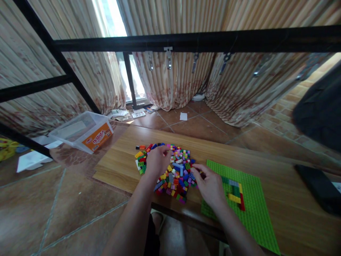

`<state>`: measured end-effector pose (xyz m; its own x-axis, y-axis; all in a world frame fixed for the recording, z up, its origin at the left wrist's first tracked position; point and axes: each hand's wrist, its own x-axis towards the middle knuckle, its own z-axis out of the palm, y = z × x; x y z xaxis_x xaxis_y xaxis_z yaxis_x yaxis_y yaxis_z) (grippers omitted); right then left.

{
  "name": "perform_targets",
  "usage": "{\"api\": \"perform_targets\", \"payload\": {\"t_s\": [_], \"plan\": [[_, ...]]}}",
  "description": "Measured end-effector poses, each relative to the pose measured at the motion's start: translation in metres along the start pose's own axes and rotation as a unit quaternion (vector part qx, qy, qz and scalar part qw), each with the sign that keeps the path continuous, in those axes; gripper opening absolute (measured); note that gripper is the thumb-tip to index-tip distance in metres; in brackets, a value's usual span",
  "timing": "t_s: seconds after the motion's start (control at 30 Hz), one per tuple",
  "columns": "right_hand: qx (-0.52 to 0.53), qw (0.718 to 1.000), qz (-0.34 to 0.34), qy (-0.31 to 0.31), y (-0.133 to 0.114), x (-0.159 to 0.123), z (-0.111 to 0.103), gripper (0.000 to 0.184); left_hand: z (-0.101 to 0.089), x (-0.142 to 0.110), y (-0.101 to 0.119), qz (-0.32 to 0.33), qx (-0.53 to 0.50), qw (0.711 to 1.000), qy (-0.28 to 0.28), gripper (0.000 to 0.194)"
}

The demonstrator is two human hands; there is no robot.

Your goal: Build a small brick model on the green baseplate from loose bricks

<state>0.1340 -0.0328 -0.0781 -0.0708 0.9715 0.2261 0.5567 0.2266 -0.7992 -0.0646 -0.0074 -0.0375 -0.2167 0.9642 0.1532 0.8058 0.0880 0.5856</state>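
Observation:
A heap of small coloured bricks (178, 170) lies on a low wooden table (122, 161). My left hand (157, 160) rests on the heap's left side with its fingers curled down among the bricks. My right hand (209, 185) sits at the heap's right edge, fingertips pinched together on a small brick I cannot make out. Beside it lies a green baseplate (253, 209) with a few bricks (236, 193) stuck on it, blue, yellow and red.
A clear plastic box (82, 132) with an orange label stands on the floor to the left. Papers lie near the curtains. A black metal frame crosses above the table. A dark flat object (318, 188) lies on the table's right end.

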Motion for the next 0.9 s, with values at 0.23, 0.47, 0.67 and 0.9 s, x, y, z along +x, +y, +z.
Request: {"api": "perform_targets", "payload": {"t_s": [0.23,0.47,0.67,0.9], "plan": [[0.002,0.999,-0.031,0.026,-0.001,-0.005,-0.02,0.025,0.002,0.03,-0.031,-0.099,0.152,0.981,0.069,0.032],[-0.012,0.998,-0.04,0.052,0.001,-0.006,-0.04,0.024,0.007,0.035,-0.028,-0.127,0.175,0.975,0.052,0.032],[-0.021,0.996,-0.04,0.083,0.003,-0.007,-0.056,0.024,0.0,0.038,-0.028,-0.146,0.164,0.975,0.039,0.032],[-0.036,0.992,0.002,0.12,0.015,-0.01,-0.086,0.027,-0.013,0.037,-0.024,-0.148,0.131,0.978,0.064,0.032]]}}
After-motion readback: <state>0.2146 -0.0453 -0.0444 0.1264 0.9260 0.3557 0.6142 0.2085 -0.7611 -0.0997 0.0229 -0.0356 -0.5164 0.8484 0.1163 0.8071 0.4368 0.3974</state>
